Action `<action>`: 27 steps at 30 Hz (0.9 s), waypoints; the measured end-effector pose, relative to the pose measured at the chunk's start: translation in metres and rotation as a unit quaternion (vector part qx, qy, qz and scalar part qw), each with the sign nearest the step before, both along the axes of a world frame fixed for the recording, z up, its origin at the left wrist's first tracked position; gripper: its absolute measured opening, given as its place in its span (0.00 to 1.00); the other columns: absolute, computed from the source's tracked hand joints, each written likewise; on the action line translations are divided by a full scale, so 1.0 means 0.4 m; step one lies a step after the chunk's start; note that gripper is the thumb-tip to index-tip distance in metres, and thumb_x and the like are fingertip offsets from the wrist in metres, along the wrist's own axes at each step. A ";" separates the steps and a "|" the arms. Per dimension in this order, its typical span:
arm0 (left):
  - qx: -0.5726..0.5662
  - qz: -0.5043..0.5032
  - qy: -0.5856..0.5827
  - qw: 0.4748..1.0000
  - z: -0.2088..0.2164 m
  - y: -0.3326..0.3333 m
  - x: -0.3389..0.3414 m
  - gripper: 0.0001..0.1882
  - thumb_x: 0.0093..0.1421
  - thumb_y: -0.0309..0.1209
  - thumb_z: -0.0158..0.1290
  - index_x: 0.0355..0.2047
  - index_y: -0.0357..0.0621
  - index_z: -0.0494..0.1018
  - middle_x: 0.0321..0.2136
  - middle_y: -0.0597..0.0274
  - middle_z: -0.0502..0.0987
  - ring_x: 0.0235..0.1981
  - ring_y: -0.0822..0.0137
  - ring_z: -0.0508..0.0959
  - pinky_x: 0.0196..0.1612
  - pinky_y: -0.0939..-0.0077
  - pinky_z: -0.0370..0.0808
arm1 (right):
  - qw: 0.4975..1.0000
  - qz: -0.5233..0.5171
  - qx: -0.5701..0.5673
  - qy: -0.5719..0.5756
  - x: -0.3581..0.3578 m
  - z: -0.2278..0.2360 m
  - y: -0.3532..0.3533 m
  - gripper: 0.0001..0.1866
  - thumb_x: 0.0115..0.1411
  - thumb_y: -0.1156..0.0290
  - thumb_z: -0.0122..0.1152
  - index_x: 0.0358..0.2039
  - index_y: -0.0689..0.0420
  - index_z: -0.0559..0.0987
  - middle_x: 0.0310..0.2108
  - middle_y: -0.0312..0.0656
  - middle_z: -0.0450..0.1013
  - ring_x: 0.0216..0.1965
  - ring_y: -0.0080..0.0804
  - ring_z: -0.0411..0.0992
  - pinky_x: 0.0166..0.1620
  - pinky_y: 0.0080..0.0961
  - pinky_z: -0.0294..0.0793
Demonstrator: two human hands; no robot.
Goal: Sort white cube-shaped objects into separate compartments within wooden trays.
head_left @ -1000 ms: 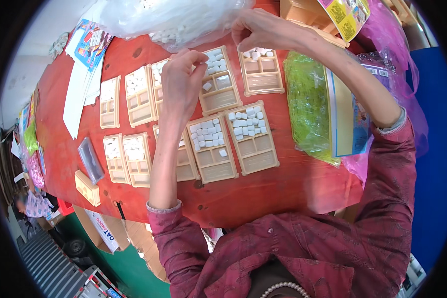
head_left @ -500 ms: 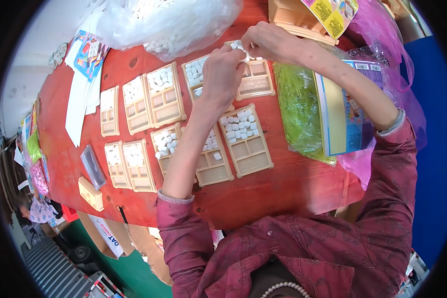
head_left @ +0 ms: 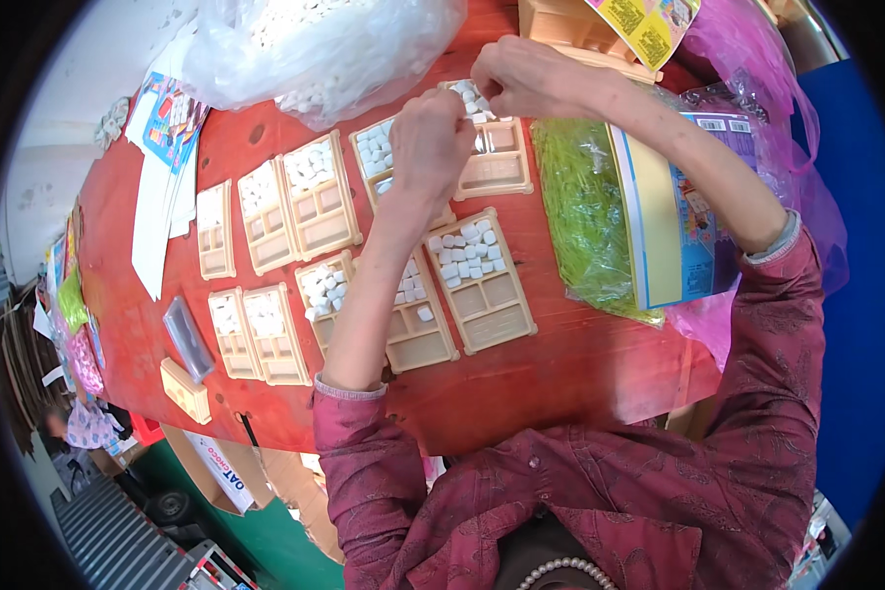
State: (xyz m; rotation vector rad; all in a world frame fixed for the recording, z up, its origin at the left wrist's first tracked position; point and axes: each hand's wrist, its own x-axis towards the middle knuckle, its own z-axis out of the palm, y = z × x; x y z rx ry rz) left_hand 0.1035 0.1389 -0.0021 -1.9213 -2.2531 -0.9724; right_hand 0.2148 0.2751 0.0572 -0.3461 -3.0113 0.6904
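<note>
two curled hands (head_left: 429,143) (head_left: 523,77), grip unclear; green bag (head_left: 582,221) near, left forearm (head_left: 376,295) hiding some trays (head_left: 423,350).

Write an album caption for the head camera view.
Left hand and right hand above beige trays of small white pieces on a red table.

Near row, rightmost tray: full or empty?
The tray is partly filled: white pieces crowd its far section; the two small middle sections and long near one look empty.
</note>
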 end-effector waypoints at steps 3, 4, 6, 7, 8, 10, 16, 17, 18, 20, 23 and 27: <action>-0.011 0.038 -0.118 0.992 0.030 -0.006 -0.006 0.06 0.49 0.24 0.55 0.28 0.34 0.76 0.21 0.53 0.76 0.23 0.61 0.76 0.30 0.69 0.72 | 0.999 -0.017 -0.028 -0.011 0.003 -0.002 0.038 0.08 0.48 0.73 0.58 0.24 0.67 0.75 0.22 0.46 0.71 0.28 0.39 0.71 0.34 0.34 0.70; -0.009 0.046 -0.133 0.990 0.034 -0.004 -0.016 0.07 0.49 0.25 0.55 0.28 0.33 0.76 0.20 0.52 0.76 0.22 0.63 0.76 0.29 0.70 0.71 | 0.999 -0.012 -0.031 0.039 0.007 -0.011 0.053 0.09 0.48 0.73 0.59 0.25 0.67 0.75 0.21 0.46 0.72 0.26 0.38 0.72 0.33 0.34 0.70; -0.004 0.056 -0.144 0.988 0.034 -0.007 -0.043 0.08 0.49 0.26 0.56 0.29 0.32 0.76 0.20 0.52 0.76 0.22 0.64 0.76 0.29 0.72 0.71 | 0.999 -0.010 -0.030 0.031 -0.001 -0.005 0.048 0.09 0.48 0.73 0.59 0.26 0.67 0.76 0.21 0.46 0.71 0.26 0.38 0.72 0.33 0.34 0.70; -0.004 0.057 -0.143 0.988 0.031 -0.007 -0.048 0.08 0.49 0.26 0.56 0.29 0.32 0.76 0.20 0.52 0.76 0.22 0.64 0.76 0.29 0.72 0.71 | 0.999 -0.009 -0.028 0.022 -0.005 -0.003 0.046 0.09 0.47 0.73 0.59 0.27 0.67 0.76 0.21 0.46 0.71 0.26 0.38 0.72 0.33 0.33 0.70; -0.008 0.052 -0.129 0.990 0.034 -0.002 -0.048 0.07 0.48 0.25 0.55 0.27 0.33 0.76 0.22 0.50 0.77 0.25 0.58 0.77 0.32 0.68 0.72 | 0.999 -0.010 -0.027 0.022 -0.005 -0.005 0.046 0.09 0.47 0.73 0.59 0.27 0.67 0.76 0.21 0.46 0.71 0.26 0.38 0.72 0.33 0.33 0.70; -0.012 0.045 -0.115 0.992 0.040 0.006 -0.046 0.05 0.47 0.24 0.55 0.26 0.34 0.76 0.25 0.48 0.77 0.29 0.51 0.77 0.36 0.63 0.72 | 1.000 -0.001 -0.026 0.008 -0.003 -0.016 0.045 0.08 0.47 0.74 0.59 0.26 0.66 0.76 0.22 0.46 0.71 0.27 0.38 0.71 0.34 0.33 0.71; -0.014 0.019 -0.118 0.993 0.028 0.020 -0.035 0.05 0.47 0.23 0.56 0.27 0.35 0.76 0.26 0.49 0.77 0.30 0.51 0.77 0.37 0.61 0.72 | 1.000 -0.001 0.009 -0.010 0.003 -0.024 0.039 0.06 0.47 0.75 0.59 0.25 0.64 0.76 0.23 0.45 0.72 0.29 0.40 0.71 0.36 0.35 0.70; -0.022 0.018 -0.106 0.994 0.026 0.020 -0.036 0.05 0.48 0.23 0.56 0.27 0.35 0.76 0.26 0.49 0.77 0.31 0.51 0.77 0.37 0.61 0.72 | 1.000 0.000 0.008 -0.009 -0.001 -0.027 0.033 0.06 0.47 0.75 0.59 0.25 0.64 0.76 0.23 0.45 0.72 0.29 0.40 0.71 0.36 0.35 0.70; -0.031 0.018 -0.094 0.995 0.024 0.019 -0.037 0.05 0.48 0.23 0.56 0.27 0.36 0.77 0.26 0.50 0.76 0.31 0.51 0.77 0.37 0.60 0.71 | 0.999 -0.006 0.021 -0.028 -0.005 -0.033 0.026 0.06 0.47 0.75 0.59 0.26 0.63 0.75 0.24 0.45 0.72 0.31 0.40 0.71 0.37 0.35 0.70; -0.032 0.015 -0.093 0.995 0.021 0.017 -0.032 0.05 0.48 0.23 0.56 0.28 0.37 0.77 0.26 0.50 0.76 0.31 0.51 0.77 0.37 0.60 0.71 | 0.998 -0.013 0.034 -0.049 -0.003 -0.041 0.017 0.06 0.47 0.75 0.59 0.26 0.63 0.75 0.25 0.45 0.71 0.32 0.40 0.70 0.38 0.35 0.69; -0.028 0.004 -0.084 0.996 0.021 0.017 -0.023 0.05 0.48 0.23 0.56 0.28 0.38 0.77 0.26 0.51 0.76 0.31 0.51 0.76 0.37 0.60 0.72 | 0.999 -0.007 0.014 -0.041 0.003 -0.045 0.015 0.06 0.49 0.74 0.59 0.27 0.62 0.73 0.28 0.44 0.70 0.35 0.40 0.68 0.40 0.35 0.68; -0.039 -0.013 -0.038 0.998 0.020 0.018 -0.017 0.05 0.49 0.24 0.56 0.27 0.39 0.78 0.27 0.52 0.76 0.31 0.52 0.76 0.37 0.61 0.73 | 0.998 -0.010 0.025 -0.062 -0.001 -0.045 0.014 0.07 0.50 0.74 0.58 0.29 0.61 0.73 0.30 0.43 0.70 0.37 0.40 0.67 0.41 0.35 0.68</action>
